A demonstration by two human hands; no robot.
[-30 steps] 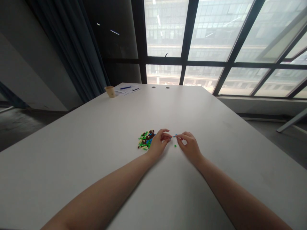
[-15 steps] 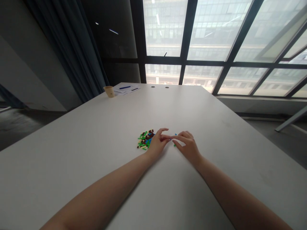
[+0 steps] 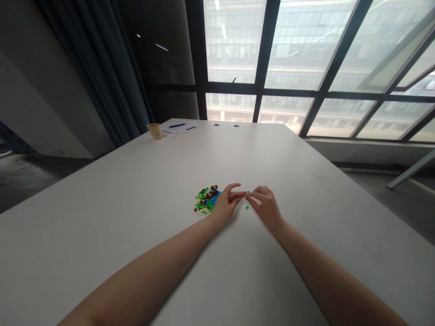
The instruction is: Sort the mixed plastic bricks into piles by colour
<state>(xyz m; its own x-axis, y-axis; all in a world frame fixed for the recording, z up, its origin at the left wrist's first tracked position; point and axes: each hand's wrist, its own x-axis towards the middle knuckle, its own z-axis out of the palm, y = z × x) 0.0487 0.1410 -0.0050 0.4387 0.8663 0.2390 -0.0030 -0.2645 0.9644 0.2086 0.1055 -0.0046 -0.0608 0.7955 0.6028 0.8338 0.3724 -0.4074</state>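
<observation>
A pile of small building bricks in green, blue, brown and cream lies on the white table. My left hand is just right of the pile, its thumb and a finger closed in a pinch and another finger raised. Facing it, my right hand pinches with thumb and forefinger, the tips meeting those of the left hand. Whatever is between the fingertips is too small to make out. Below the fingertips lies a tiny green brick. A small blue piece shows just behind the right fingers.
A paper cup stands at the far left edge of the table. Beside it are paper sheets with a blue pen on them. Two dark round discs sit at the far end. Large windows rise behind the table.
The right thumb has closed against the forefinger. My left fingertips have shifted slightly right, and the green brick now shows more clearly.
</observation>
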